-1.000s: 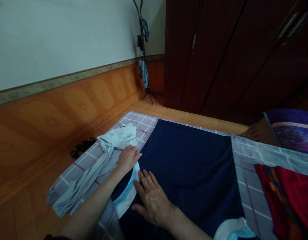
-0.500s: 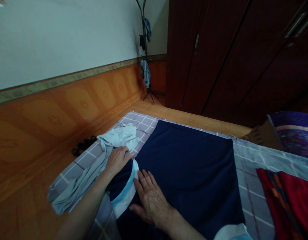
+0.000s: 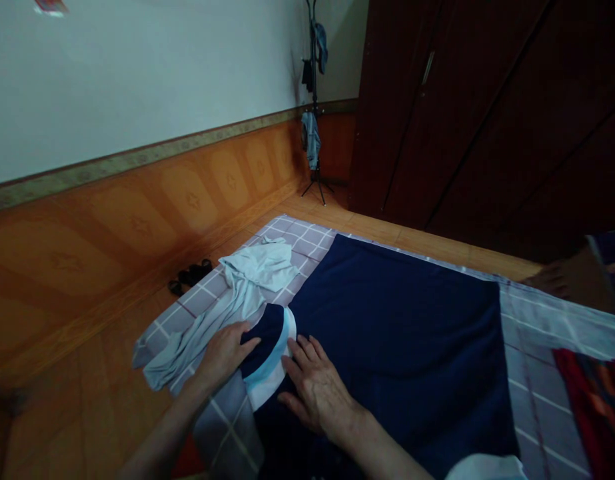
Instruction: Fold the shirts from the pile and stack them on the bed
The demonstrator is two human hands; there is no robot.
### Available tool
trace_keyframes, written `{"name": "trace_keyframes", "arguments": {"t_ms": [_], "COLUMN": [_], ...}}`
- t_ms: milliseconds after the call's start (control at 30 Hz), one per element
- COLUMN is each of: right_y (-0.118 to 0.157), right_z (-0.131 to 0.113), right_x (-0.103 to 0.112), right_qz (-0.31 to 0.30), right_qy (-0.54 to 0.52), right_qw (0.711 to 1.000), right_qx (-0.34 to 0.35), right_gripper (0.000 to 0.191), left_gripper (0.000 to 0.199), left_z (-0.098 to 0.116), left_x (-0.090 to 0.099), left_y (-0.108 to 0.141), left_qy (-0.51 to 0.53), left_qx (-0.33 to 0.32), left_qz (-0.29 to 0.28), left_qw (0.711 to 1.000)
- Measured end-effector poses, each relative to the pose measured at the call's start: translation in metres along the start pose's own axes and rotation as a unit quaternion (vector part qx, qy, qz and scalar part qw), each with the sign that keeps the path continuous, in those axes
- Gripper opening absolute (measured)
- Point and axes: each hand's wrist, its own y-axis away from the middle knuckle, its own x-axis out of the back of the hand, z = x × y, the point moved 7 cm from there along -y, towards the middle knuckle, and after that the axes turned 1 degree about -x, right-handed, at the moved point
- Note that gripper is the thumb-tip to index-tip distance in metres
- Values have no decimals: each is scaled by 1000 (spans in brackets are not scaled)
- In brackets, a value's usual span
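A dark navy garment [image 3: 402, 320] lies spread flat on a grey checked bedsheet [image 3: 307, 233]. Its sleeve, at the near left, has a white and light blue band [image 3: 273, 368]. My right hand [image 3: 317, 387] rests on the navy cloth beside the band, fingers spread and palm down. At the outer end of the sleeve, my left hand [image 3: 227, 350] touches the cloth's edge with its thumb held apart from the fingers. A crumpled pale garment [image 3: 262, 267] lies beyond my left hand.
Red folded cloth [image 3: 587, 407] lies on the bed at the right. Black sandals [image 3: 190, 275] are on the floor beside the bed. A coat stand [image 3: 314, 100] with hanging items stands near a dark wardrobe [image 3: 467, 120]. A cardboard box [image 3: 577, 280] is at the far right.
My left hand has moved back from the pale garment toward the sleeve's near outer edge. My right hand stays by the band. The view has turned left, shifting the scene to the right.
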Motion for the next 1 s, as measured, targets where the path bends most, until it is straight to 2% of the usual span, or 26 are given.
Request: {"name": "trace_keyframes", "arguments": {"t_ms": [133,233,333,400,433,500,567,633,700,800,933,1000], "right_y": [1,1,0,-1,-1,4,11,14,15,14,8,6], "right_z": [-4,-7,-5,6,17,44,67,80,85,89,87,83], "right_x": [7,8,12,21,26,31,31,30,29,24,20,21], "right_qz": [14,-1,18,80,122,206,258,278,284,277,238,214], "right_qy": [-8,-18,-69,-159,-219,-339,-405,-423,-421,-403,-339,-299], "right_qw": [1000,1000,997,983,965,900,835,809,807,817,856,880], "right_qx": [1,8,8,-34,-75,-182,-267,-299,-300,-307,-308,-301], "right_gripper": [43,42,36,30,30,36,44,49,50,53,59,63], "left_gripper": [19,21,21,18,16,16,26,38,45,55,72,71], "left_z": [-4,-5,13,37,52,85,117,134,134,110,72,58], "left_x": [2,3,9,14,15,12,0,-12,-16,-12,-15,-20], "left_y": [-3,-2,1,6,9,19,31,44,53,58,68,71], "left_qy": [65,214,345,364,357,318,262,203,154,90,23,7], "left_qx": [32,44,20,-15,-34,-82,-147,-199,-217,-206,-191,-183], "left_qz": [6,-12,-10,5,9,-12,-81,-149,-168,-133,-107,-100], "left_qw": [997,976,938,931,934,944,951,947,949,965,975,978]}}
